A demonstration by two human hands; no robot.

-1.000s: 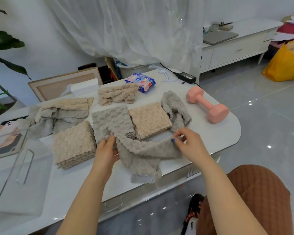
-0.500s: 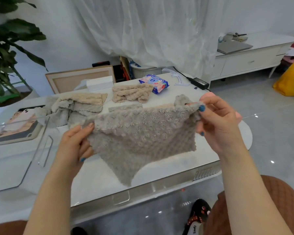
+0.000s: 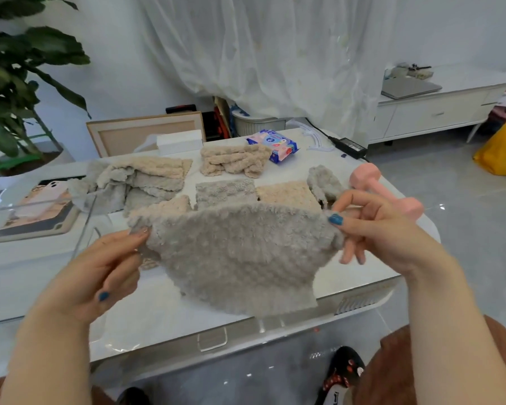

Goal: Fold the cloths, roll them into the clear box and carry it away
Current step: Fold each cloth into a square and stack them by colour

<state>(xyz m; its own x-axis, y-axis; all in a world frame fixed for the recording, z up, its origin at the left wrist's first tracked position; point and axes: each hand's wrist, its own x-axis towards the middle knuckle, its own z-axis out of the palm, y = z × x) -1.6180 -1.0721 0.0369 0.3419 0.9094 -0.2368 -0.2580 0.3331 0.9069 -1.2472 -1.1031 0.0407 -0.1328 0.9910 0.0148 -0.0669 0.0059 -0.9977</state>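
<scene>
Grey fluffy cloth (image 3: 237, 258) hangs spread in the air above the near edge of the white table (image 3: 41, 276), at the centre of the view, its top edge stretched between both hands and its lower edge sagging to a corner at 5 o'clock. The left hand (image 3: 105, 273), at 8 o'clock, pinches the cloth's upper left corner between thumb and forefinger, with the other fingers loosely bent beneath. The right hand (image 3: 374, 229), at 3 o'clock, pinches the upper right corner with its blue-nailed thumb, and its remaining fingers fan out and droop behind the fabric.

Behind the held cloth, on the table, a folded grey cloth (image 3: 225, 191) and a folded beige cloth (image 3: 287, 192) lie side by side, touching. A folded beige stack (image 3: 164, 209) sits at their 9 o'clock, partly hidden by the raised cloth. At 11 o'clock lies a loose heap of beige and grey cloths (image 3: 140, 182), and at 12 o'clock a rumpled beige cloth (image 3: 234, 160) beside a pack of wipes (image 3: 275, 144). A crumpled grey cloth (image 3: 324, 182) sits at 2 o'clock, just beside a pink dumbbell (image 3: 386, 191).

The clear box (image 3: 84, 226) stands at 9 o'clock on the table. Only its transparent edges show, so its contents are hard to judge. What looks like a tablet (image 3: 38, 211) lies behind it.
</scene>
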